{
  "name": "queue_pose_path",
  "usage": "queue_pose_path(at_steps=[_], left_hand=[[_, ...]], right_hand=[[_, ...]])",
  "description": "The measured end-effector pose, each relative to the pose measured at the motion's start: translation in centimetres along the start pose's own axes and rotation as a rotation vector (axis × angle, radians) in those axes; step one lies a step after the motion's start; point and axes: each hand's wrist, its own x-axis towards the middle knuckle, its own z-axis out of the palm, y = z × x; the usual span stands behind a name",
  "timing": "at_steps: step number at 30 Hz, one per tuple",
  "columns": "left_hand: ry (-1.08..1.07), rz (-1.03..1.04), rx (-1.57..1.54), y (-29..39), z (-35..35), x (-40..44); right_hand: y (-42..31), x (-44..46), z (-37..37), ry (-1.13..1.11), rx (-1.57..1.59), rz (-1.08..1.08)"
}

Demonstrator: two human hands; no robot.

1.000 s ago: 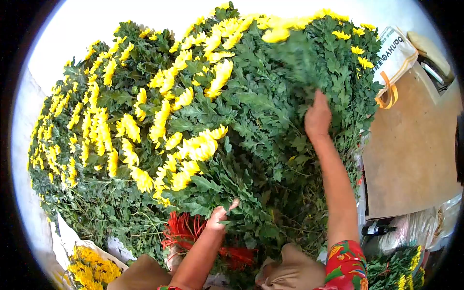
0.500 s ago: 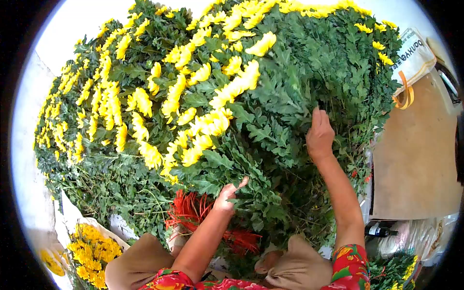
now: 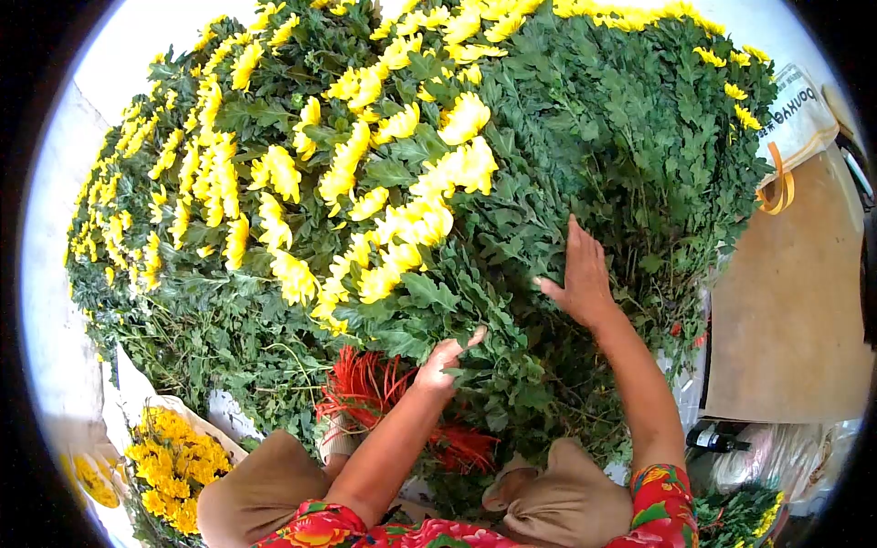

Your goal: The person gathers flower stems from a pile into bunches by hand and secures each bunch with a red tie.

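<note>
My left hand [image 3: 445, 358] is closed around the leafy stems of a bunch of yellow chrysanthemums [image 3: 409, 224], thumb pointing up to the right. The bunch's flower heads lean toward the upper left, and leaves hide part of my fingers. My right hand [image 3: 587, 279] lies over the green foliage [image 3: 630, 164] to the right, fingers stretched out and thumb spread, with nothing held. Its fingertips are at the leaves beside the bunch. More rows of yellow chrysanthemums [image 3: 219, 173] stand in a large heap on the left.
Red ties [image 3: 361, 384] hang below my left hand. At lower left, wrapped yellow flowers [image 3: 174, 466] stand beside my knee. To the right are a brown board [image 3: 786, 301], a white printed bag [image 3: 795, 110], an orange strap [image 3: 779, 183] and a dark bottle [image 3: 717, 439].
My right hand has moved slightly left and down, and its fingers and thumb have spread from a closer grip at the leaves. My left hand keeps its hold, shifting slightly up and right.
</note>
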Motion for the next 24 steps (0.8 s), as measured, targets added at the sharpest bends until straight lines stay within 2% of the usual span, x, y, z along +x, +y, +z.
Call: queue_pose_path(at_steps=[4,6,9,11,12,15,16,18,22,24], left_hand=[[0.044,0.005,-0.049,0.4,1.4,-0.3],[-0.154,0.151,-0.147,-0.1,0.5,-0.4],[-0.063,0.081,-0.109,-0.8,0.3,0.0],[-0.049,0.093,-0.109,-0.9,0.2,-0.1],[-0.031,0.102,-0.112,-0.9,0.0,-0.3],[-0.092,0.127,-0.087,0.2,0.2,-1.3],[-0.114,0.136,-0.079,1.2,1.1,-2.0],[0.045,0.048,-0.061,2.9,3.1,-3.9],[-0.016,0.186,-0.205,4.8,4.9,-6.4],[-0.102,0.260,-0.223,5.7,5.4,-7.3]], right_hand=[[-0.3,0.7,1.5,0.007,-0.021,-0.007],[-0.4,0.9,2.1,-0.003,-0.020,0.023],[0.1,0.9,2.3,0.062,-0.034,0.030],[1.1,0.6,1.5,0.091,0.158,-0.015],[1.1,0.4,0.5,0.091,0.157,-0.019],[1.5,-1.0,-2.9,0.007,0.200,0.146],[1.8,-1.6,-3.6,0.010,0.195,0.142],[1.6,-2.3,-5.8,0.060,0.227,0.094],[-2.4,-2.8,-12.9,0.074,0.317,0.064],[-5.4,-3.3,-16.4,0.102,0.329,-0.019]])
